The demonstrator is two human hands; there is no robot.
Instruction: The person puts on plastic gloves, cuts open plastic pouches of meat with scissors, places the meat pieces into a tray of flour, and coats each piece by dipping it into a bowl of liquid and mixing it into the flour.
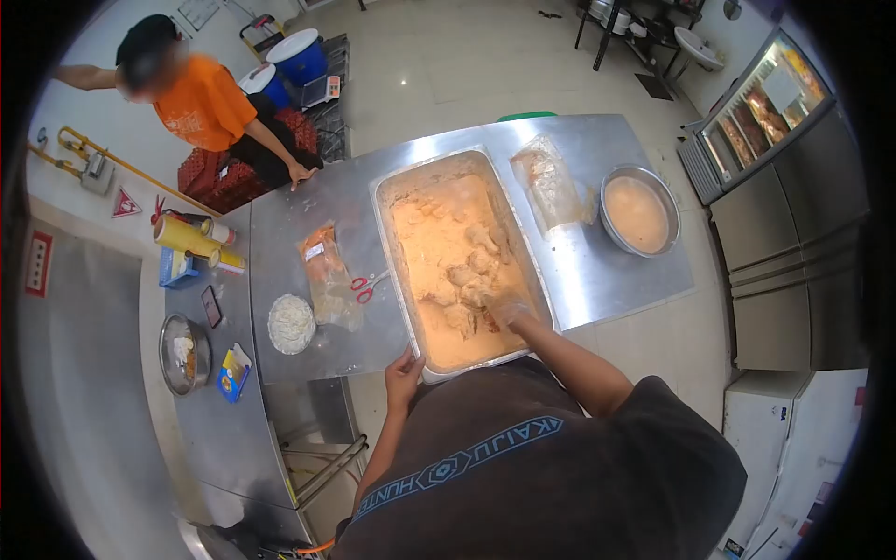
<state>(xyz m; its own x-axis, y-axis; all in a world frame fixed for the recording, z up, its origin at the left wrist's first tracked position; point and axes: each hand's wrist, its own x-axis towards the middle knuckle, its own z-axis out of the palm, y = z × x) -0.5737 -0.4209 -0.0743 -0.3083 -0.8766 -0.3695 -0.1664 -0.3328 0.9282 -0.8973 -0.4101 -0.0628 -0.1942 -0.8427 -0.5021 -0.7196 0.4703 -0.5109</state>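
Observation:
A large metal tray (381,210) holds orange-tinted flour (439,224), with several coated pieces that look like chicken (467,280) in it. My right hand (507,311), in a clear plastic glove, reaches into the tray at the pieces; flour and the pieces hide its fingers. At the tray's near left corner, my left hand (403,377) is bare and closed on the rim. Left of the tray lie red-handled scissors (364,288) and a plastic bag with orange contents (327,271). A bowl of white stuff (291,324) stands beside the bag.
On the right are a floury plastic bag (546,187) and a metal bowl of orange-tinted liquid (638,210). A co-worker in an orange shirt (205,103) rests a hand on the table's far left edge. A side counter carries a metal bowl (185,353), a phone (212,306) and yellow bottles (187,235).

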